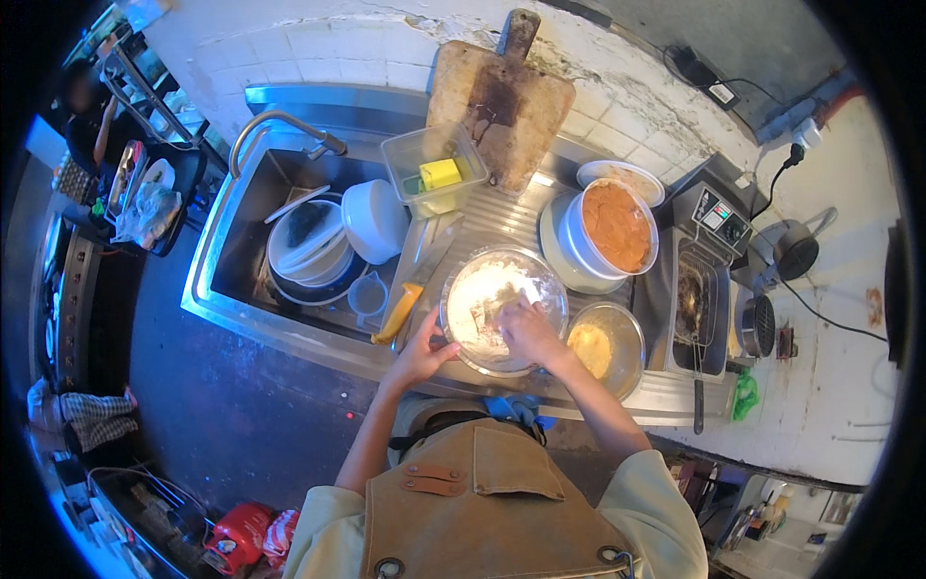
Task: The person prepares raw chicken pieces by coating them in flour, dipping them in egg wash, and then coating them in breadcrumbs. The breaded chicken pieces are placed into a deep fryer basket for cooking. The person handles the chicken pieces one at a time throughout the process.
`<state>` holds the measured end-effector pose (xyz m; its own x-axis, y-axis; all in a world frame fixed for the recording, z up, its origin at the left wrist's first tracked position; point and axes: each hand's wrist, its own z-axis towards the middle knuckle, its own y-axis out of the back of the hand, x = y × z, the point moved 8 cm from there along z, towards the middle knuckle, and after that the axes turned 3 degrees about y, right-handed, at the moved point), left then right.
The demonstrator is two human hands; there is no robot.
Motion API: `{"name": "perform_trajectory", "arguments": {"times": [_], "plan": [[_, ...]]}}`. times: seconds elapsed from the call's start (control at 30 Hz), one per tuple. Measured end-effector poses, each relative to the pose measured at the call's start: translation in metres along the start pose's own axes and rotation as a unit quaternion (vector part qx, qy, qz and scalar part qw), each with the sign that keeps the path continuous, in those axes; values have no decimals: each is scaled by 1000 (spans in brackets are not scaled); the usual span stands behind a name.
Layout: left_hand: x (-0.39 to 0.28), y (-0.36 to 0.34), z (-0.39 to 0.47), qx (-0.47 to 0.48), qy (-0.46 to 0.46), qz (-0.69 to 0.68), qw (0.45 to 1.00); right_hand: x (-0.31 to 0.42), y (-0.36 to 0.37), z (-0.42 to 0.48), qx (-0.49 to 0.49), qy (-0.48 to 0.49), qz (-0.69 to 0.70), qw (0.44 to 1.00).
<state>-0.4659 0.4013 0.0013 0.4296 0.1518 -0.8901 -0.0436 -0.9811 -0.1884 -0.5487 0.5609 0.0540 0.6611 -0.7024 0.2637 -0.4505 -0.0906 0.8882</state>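
Note:
A round bowl (544, 289) holding pale flour-like powder stands on the ribbed steel drainboard in front of me. My left hand (427, 351) grips its left rim, with the thumb on the near edge. My right hand (524, 326) is down in the bowl, fingers bent into the powder; whether it holds anything there is hidden. Just right of it sits a metal bowl (631, 344) with a yellow mixture inside. Behind stands a white tub (571, 230) filled with orange-brown paste. A large knife with a yellow handle (400, 315) lies left of the powder bowl.
On the left is a steel sink (239, 224) with stacked tubs and a measuring jug (367, 295). A clear container (401, 155) with a yellow block stands behind. A wooden board (456, 87) leans on the wall. A deep fryer (712, 362) is at right. Another person (87, 130) is far left.

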Motion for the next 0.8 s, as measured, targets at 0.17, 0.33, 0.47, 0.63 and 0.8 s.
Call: {"name": "perform_trajectory", "arguments": {"times": [0.17, 0.33, 0.47, 0.63, 0.8], "plan": [[-4, 0, 2, -5, -13, 1, 1000, -1, -8, 26, -132, -73, -31, 988], [0, 0, 2, 2, -17, 12, 1000, 25, -28, 27, -62, 34, -16, 997], [0, 2, 2, -3, -21, -1, 1000, 12, -12, 36, -22, 9, 32, 999], [-1, -2, 1, -4, -15, -14, 1000, -5, 60, 14, -80, 28, 116, 990], [-2, 1, -2, -5, 2, -6, 1000, 9, 93, -10, -93, 83, 125, 984]]}}
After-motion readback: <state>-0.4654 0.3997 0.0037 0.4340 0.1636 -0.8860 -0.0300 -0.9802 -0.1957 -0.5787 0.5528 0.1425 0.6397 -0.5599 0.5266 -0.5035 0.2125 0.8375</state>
